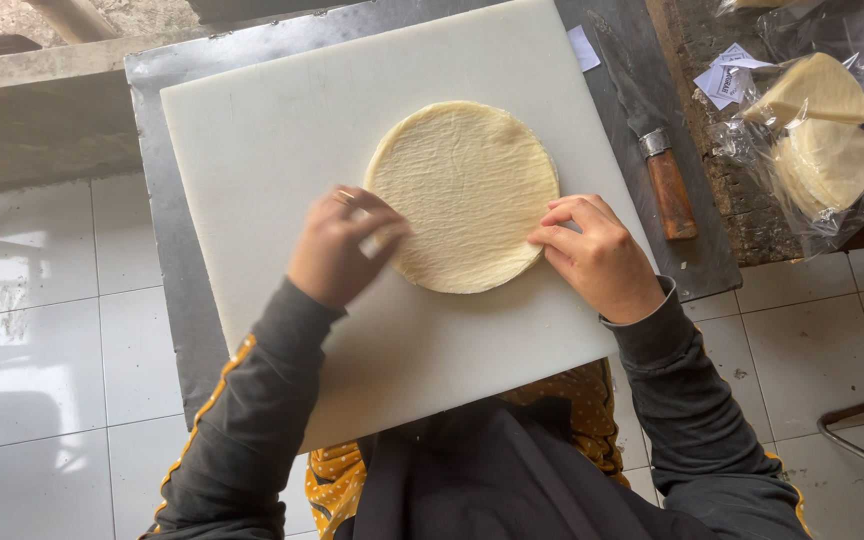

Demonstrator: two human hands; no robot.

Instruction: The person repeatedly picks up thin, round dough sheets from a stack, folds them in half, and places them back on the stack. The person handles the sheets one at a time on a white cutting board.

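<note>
Two hands at round pale flatbread stack (464, 195), lying flat near middle of white cutting board (282, 130) on metal desk (167, 300). Left hand (337, 247) blurred, fingers curled at stack's left edge; grip cannot tell. Right hand (597, 258) loosely curled, fingertips touching right edge. Wooden-handled knife (657, 160) beside board; bagged flatbreads (827, 140) far right.

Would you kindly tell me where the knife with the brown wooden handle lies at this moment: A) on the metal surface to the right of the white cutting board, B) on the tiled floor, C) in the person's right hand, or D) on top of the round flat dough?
A: the knife lies on the metal surface beside the white cutting board, clear of both hands, which touch the round flat dough.
</note>
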